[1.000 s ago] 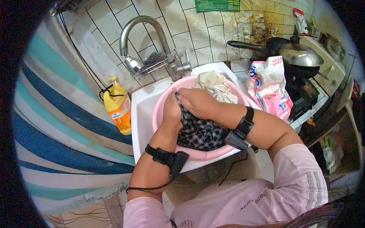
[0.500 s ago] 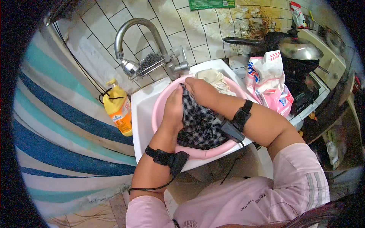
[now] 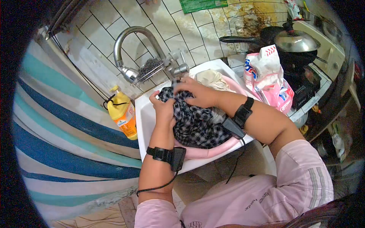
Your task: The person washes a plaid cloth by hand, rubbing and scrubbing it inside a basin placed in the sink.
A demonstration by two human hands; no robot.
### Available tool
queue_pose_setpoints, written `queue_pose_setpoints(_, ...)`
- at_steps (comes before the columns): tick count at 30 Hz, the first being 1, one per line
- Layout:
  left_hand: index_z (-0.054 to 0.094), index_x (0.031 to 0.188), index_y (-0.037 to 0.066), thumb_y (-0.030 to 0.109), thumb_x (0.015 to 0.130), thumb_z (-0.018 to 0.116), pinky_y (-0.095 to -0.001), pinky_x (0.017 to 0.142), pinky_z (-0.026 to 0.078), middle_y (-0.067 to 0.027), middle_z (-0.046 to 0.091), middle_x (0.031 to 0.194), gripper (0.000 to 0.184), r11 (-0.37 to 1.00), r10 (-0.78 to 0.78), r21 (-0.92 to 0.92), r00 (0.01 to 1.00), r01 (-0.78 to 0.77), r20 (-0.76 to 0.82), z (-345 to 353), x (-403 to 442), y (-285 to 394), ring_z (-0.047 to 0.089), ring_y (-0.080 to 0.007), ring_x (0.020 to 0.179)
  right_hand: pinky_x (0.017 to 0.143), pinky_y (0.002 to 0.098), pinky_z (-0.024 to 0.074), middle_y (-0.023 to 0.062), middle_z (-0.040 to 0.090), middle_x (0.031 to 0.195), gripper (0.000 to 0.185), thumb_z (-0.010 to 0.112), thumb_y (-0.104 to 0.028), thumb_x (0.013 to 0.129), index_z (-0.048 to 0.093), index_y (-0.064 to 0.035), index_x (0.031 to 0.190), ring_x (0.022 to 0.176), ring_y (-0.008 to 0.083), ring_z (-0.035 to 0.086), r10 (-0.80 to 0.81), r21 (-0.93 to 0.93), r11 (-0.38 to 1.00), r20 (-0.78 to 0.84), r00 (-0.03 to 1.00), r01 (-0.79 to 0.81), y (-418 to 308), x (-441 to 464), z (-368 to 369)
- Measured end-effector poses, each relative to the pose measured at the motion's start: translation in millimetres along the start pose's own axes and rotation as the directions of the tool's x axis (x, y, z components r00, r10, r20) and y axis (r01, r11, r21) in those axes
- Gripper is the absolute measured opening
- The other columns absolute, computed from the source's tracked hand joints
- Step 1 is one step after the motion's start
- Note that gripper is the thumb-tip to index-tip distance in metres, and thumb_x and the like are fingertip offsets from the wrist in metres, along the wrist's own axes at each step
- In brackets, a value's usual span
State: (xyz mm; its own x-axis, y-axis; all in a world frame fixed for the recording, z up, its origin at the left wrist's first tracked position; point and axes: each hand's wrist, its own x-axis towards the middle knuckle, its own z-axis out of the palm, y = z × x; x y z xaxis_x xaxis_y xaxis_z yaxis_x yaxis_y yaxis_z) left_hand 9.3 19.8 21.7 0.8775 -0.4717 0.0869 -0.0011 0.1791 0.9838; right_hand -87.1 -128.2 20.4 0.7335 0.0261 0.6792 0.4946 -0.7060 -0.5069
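A black-and-white checked cloth point(image 3: 201, 127) is bunched up in a pink basin point(image 3: 205, 152), its upper end lifted toward the basin's far left side. My left hand point(image 3: 164, 110) grips that raised end from the left, thumb and fingers around the fabric. From the right, my right hand point(image 3: 200, 94) holds the cloth with curled fingers, slightly blurred, just below the faucet. A cream cloth point(image 3: 213, 79) lies at the back of the basin, behind my right wrist. The basin sits in a white sink point(image 3: 143, 127).
A curved metal faucet point(image 3: 140, 32) rises behind the sink, beside a wire rack point(image 3: 152, 71) with a steel scrubber. Left of the sink stands a yellow bottle point(image 3: 122, 116). To the right are a detergent bag point(image 3: 264, 74) and a lidded pan point(image 3: 296, 41) on a stove.
Both hands have moved left and apart, bringing the checked cloth's upper end toward the basin's left side. More of the fabric shows between them. The camera view has shifted slightly.
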Motion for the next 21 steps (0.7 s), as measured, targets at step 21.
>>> queue_pose_setpoints(21, 0.064, 0.110, 0.001, 0.002, 0.072, 0.052, -0.0375, 0.086, 0.046, -0.0251, 0.063, 0.107, 0.040, 0.439, -0.490, 0.873, 0.758, -0.212, 0.430, -5.9, 11.3, -32.9, 0.061, -0.0352, 0.100, 0.102, 0.0649, 0.0183, 0.0116, 0.052, 0.132, 0.045, 0.046, -0.039, 0.087, 0.058, -0.0137, 0.122, 0.135, 0.0285, 0.032, 0.619, -0.651, 0.753, 0.653, 0.436, -0.094, 10.6, 1.2, 43.4)
